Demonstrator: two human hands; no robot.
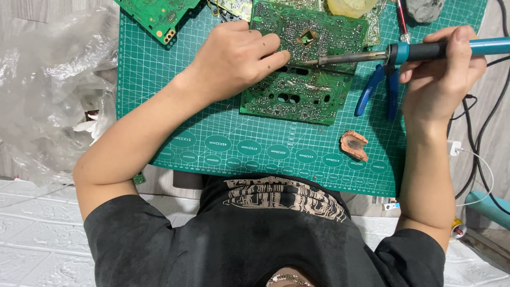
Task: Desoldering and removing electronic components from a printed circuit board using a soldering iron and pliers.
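fingers (276,45) pin one board (303,79); one soldering iron (404,52).

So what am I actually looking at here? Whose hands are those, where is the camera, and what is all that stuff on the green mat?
There is no machine here: a person works with two bare hands, and the one camera sits on their head, looking straight down, so the dark T-shirt at the bottom is the person's own.

The surface is a green cutting mat marked with a grid. On it lies a green circuit board, solder side up. The left hand rests on the board, fingers curled near its middle. The right hand holds a soldering iron with a blue handle, its metal tip reaching over the board close to the left fingertips.

Nearby lie blue-handled pliers, a small brown chipped lump, and another board at the top left. Crumpled clear plastic sits left of the mat.
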